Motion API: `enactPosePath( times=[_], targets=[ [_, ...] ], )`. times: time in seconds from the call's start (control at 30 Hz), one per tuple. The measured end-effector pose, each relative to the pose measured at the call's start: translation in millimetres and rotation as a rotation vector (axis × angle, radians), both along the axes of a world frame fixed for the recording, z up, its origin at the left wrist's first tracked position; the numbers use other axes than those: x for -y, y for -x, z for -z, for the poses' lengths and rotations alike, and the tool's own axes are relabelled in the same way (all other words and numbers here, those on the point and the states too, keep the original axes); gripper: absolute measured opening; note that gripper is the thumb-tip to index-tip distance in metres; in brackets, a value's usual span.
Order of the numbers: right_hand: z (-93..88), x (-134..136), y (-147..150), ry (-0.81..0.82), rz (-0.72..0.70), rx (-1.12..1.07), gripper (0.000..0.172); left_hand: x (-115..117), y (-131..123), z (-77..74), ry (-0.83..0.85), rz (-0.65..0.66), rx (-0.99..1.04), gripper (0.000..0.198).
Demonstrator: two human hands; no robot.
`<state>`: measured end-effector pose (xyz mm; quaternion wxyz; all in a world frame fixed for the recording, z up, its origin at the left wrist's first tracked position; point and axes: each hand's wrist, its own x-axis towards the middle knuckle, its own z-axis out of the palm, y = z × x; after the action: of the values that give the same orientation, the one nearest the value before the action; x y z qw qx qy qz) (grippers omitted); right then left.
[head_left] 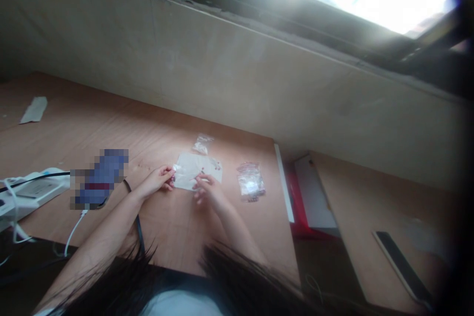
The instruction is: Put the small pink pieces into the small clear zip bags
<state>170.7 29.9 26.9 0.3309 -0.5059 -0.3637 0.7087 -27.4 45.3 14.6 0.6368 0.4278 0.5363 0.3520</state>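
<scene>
On the wooden table [111, 123] lies a white sheet of paper [207, 165]. My left hand [157, 181] pinches a small clear plastic bag [181, 173] at the sheet's left edge. My right hand [207, 190] rests on the sheet's lower edge, fingers curled together in a pinch on something too small to make out. A small clear bag [202, 144] lies just beyond the sheet. Another clear bag with small dark bits [251, 182] lies to the right of the sheet.
A white power strip with cables [31, 192] sits at the left. A blurred blue object [99, 177] lies beside my left forearm. A white strip [34, 109] lies far left. A red and white box [309, 197] stands in the gap beside a second table [370, 197].
</scene>
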Motion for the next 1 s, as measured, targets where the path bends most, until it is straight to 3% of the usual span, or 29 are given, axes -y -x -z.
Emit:
enactPosePath(
  times=[0.2, 0.6, 1.0],
  targets=[
    [12.6, -3, 12, 0.025, 0.015, 0.0, 0.029, -1, 9, 15.0, 0.047, 0.001, 0.09, 0.031],
    [24.0, -10, 21, 0.015, 0.014, 0.0, 0.027, 3, 17, 17.5, 0.055, -0.001, 0.125, 0.034],
    [33.0, -11, 19, 0.003, 0.014, 0.025, 0.018, -1, 15, 2.6, -0.005, -0.024, -0.012, 0.03]
  ],
)
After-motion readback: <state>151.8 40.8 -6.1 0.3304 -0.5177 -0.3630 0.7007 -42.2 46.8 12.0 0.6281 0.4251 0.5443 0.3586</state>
